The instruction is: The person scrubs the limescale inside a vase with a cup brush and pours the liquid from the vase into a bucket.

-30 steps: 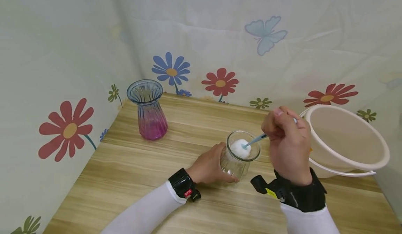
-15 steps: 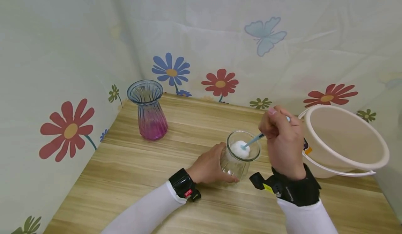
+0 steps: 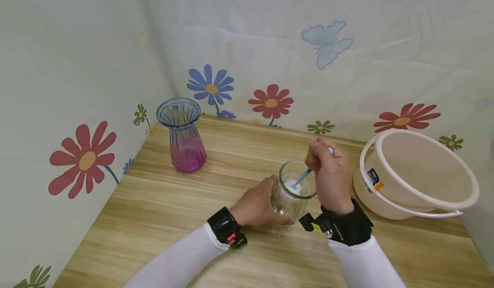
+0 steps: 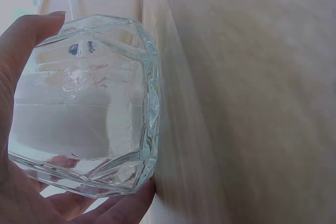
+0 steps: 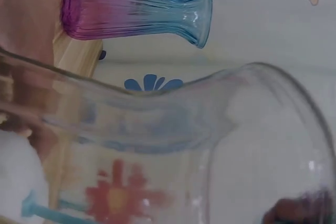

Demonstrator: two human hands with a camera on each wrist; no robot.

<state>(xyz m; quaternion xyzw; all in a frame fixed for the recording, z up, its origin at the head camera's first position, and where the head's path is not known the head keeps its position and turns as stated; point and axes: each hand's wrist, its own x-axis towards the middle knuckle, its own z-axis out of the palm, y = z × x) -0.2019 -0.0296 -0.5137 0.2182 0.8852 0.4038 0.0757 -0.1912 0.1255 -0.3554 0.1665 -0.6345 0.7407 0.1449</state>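
Observation:
My left hand [image 3: 254, 202] grips the side of a clear glass vase [image 3: 283, 206] that stands upright on the table. Up close in the left wrist view, thumb and fingers wrap round the faceted glass [image 4: 79, 119], its base by the wood. My right hand [image 3: 329, 176], above the rim, holds the light blue handle of a sponge brush [image 3: 302, 178]. Its white head [image 3: 292, 189] sits inside the vase, below the rim. In the right wrist view the white sponge [image 5: 18, 182] shows through the flared glass neck; the right hand is mostly out of that view.
A blue-to-pink ribbed vase [image 3: 187, 150] stands at the back left of the wooden table [image 3: 231, 150]. On the right is a pale pink bucket [image 3: 362, 189], its white handle lowered in front. A flower-patterned curtain [image 3: 247, 47] encloses the back and sides.
My right hand has moved left and slightly down toward the vase, and the sponge head has sunk deeper into it. The bucket's label has come into view. My left hand has stayed put.

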